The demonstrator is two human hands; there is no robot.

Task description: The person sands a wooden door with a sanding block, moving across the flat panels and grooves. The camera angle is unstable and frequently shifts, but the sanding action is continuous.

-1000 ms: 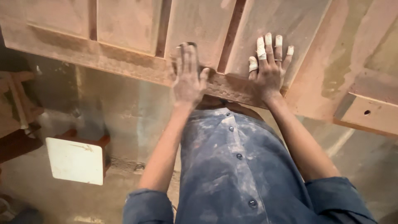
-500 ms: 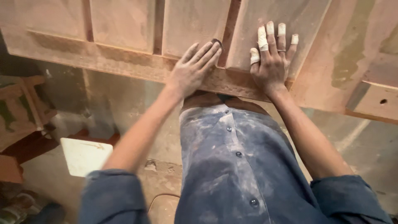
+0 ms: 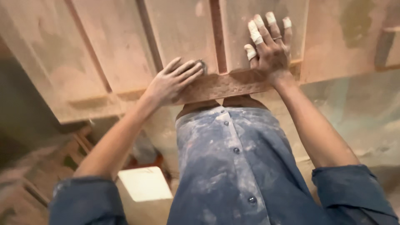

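Left hand [image 3: 173,83] laid flat on the wooden panel [image 3: 116,54], fingers [image 3: 189,71] released, grasping nothing. Right hand [image 3: 271,50] pressed flat beside it, taped fingers [image 3: 255,33] spread. Panel just ahead of the dusty blue shirt [image 3: 233,166].

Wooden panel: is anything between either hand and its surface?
Nothing visible. The left hand lies flat on the wooden panel with something small and dark under its fingertips. The right hand, fingers taped white, presses directly on the wood.

head cam | looks steeply down from above | close over wooden panel [image 3: 125,54] and dusty shirt [image 3: 233,166]
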